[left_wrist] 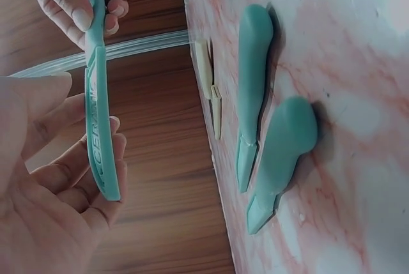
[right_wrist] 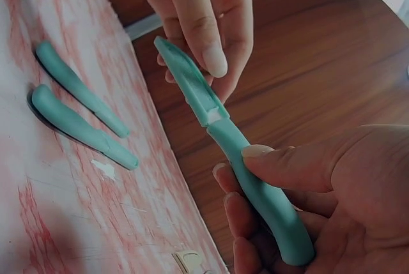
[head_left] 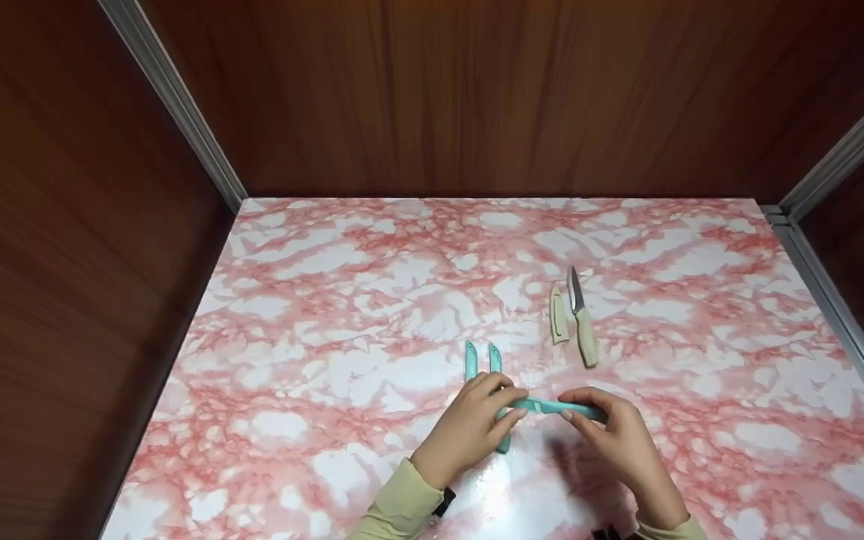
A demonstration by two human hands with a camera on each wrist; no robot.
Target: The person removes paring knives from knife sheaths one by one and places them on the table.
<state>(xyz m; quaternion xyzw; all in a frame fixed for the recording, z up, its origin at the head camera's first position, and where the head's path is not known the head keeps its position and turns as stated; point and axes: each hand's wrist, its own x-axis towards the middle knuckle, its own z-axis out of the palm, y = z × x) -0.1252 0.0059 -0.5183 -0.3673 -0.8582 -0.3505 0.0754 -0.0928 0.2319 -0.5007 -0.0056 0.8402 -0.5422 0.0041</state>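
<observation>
Between my hands is a teal knife with its blade in a matching sheath [left_wrist: 102, 133], which bears raised lettering. My left hand [head_left: 469, 424] pinches the sheath, fingers behind it and thumb in front. My right hand [head_left: 619, 435] grips the knife's handle [right_wrist: 259, 191], thumb along the upper side. Sheath and handle meet end to end, and a bit of white shows at the joint in the right wrist view. Below my left hand, two more teal knives [left_wrist: 254, 63] [left_wrist: 284, 140] lie side by side on the table, partly hidden by that hand in the head view.
Farther back on the pink-and-white marbled table [head_left: 327, 315] lies a cream-handled knife [head_left: 586, 337] with a bare metal blade. Its cream sheath [head_left: 558, 315] is just to the left. Brown wood-grain panels [head_left: 462, 97] stand behind the table and at both sides.
</observation>
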